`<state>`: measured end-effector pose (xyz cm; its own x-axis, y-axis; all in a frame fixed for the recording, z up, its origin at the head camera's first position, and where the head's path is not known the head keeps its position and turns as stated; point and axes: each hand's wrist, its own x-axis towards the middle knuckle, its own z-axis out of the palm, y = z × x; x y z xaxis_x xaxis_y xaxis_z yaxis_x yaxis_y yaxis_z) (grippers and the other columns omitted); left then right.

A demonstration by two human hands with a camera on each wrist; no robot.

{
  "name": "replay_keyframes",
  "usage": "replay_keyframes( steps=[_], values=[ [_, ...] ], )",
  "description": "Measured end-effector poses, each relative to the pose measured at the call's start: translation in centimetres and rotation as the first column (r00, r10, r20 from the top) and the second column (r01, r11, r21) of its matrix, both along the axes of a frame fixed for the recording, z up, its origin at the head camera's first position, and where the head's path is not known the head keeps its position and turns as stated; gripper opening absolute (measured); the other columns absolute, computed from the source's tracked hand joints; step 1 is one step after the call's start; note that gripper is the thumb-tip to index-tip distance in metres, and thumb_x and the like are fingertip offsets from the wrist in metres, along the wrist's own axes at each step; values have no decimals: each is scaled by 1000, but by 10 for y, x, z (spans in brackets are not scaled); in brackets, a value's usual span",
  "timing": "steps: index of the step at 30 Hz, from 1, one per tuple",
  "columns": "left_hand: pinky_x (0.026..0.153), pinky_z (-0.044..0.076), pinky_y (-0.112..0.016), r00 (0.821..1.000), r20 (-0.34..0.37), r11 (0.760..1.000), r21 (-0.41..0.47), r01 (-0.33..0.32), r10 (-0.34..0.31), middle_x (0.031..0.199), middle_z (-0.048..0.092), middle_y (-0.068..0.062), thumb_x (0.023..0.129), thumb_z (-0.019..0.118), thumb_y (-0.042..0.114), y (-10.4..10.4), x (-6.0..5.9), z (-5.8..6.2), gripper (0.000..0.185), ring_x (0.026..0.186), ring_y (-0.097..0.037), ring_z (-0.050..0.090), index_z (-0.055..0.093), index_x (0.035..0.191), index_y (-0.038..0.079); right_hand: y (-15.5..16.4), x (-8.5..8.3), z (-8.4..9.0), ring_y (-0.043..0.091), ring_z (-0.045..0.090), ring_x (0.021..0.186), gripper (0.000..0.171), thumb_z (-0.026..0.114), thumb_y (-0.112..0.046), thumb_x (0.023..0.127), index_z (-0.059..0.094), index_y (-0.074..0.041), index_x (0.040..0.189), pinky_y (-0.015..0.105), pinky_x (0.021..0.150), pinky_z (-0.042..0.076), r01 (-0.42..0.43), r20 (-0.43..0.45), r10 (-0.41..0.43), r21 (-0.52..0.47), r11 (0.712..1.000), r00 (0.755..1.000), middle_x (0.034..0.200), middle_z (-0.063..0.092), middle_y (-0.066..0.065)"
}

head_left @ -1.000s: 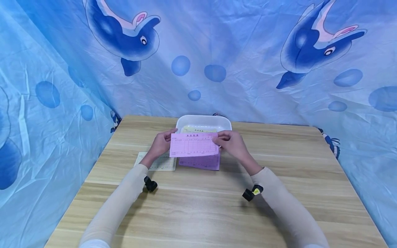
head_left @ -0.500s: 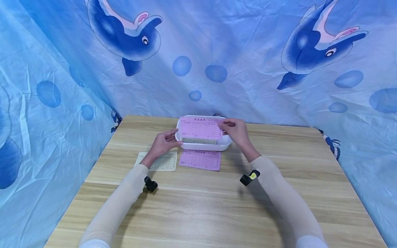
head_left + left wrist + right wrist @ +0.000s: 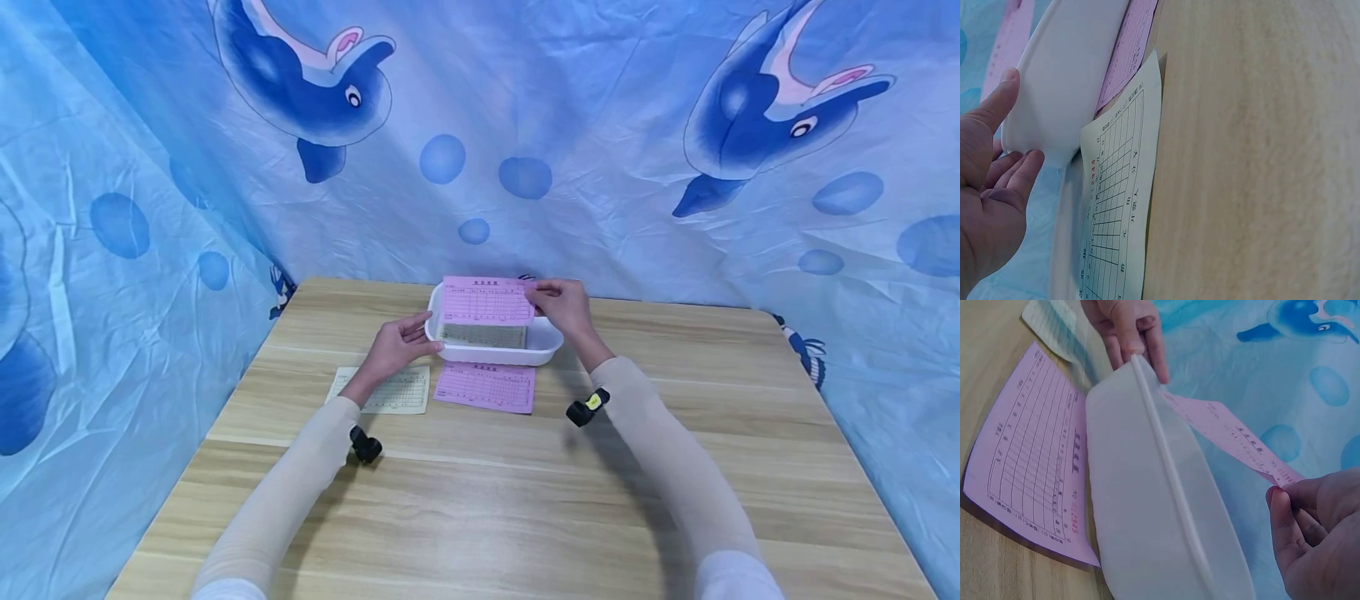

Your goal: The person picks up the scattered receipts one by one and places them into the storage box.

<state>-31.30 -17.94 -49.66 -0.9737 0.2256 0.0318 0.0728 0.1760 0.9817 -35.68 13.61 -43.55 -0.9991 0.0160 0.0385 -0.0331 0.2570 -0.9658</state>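
My right hand [image 3: 564, 307] pinches the right end of a pink printed form slip [image 3: 486, 302] between thumb and fingers. The slip hangs over the back of a white plastic tray [image 3: 495, 357], tilted toward me. Inside the tray lies a pale yellow-green slip [image 3: 483, 336], partly covered by the pink one in the head view. My left hand [image 3: 395, 350] holds the tray's left end. In the left wrist view its thumb [image 3: 1002, 100] is at the rim and the other fingers are against the outer wall.
A second pink slip [image 3: 486, 387] lies on the wooden table [image 3: 480, 508] just in front of the tray. Left of it lies a pale green slip [image 3: 401, 392], partly under my left wrist. A blue dolphin-print curtain [image 3: 600, 108] stands behind the table.
My right hand has carried the pink slip up and back over the tray, and then slightly higher. The left hand has let go of the slip and taken hold of the tray's left end.
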Motion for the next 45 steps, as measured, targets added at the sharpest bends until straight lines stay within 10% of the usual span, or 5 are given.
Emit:
replay_keyframes(
  steps=[12, 29, 45],
  values=[
    [97, 57, -23, 1000, 23, 1000, -13, 7, -6, 149, 47, -32, 89, 80, 5, 6, 10, 23, 74, 137, -44, 50, 42, 150, -9, -10, -13, -19, 19, 72, 68, 19, 74, -10, 91, 74, 3, 105, 50, 82, 65, -13, 47, 6, 147, 989, 999, 93, 75, 18],
    [97, 57, -24, 999, 31, 1000, 0, 17, -17, 152, 44, -31, 89, 80, 6, 5, 10, 21, 76, 139, -44, 47, 39, 152, -7, -23, -10, -26, 20, 69, 70, 16, 76, -13, 91, 77, 1, 99, 24, 59, 51, -37, -18, 52, 479, 877, 998, 87, 76, 13],
    [98, 56, -24, 999, 41, 1000, -27, 4, -2, 152, 45, -30, 90, 80, 7, 5, 11, 22, 76, 139, -44, 48, 39, 152, -7, 5, -10, -18, 37, 74, 94, 25, 73, -15, 97, 74, 2, 115, 36, 72, 67, -165, -6, 168, 147, 975, 986, 106, 75, 22]
  ],
)
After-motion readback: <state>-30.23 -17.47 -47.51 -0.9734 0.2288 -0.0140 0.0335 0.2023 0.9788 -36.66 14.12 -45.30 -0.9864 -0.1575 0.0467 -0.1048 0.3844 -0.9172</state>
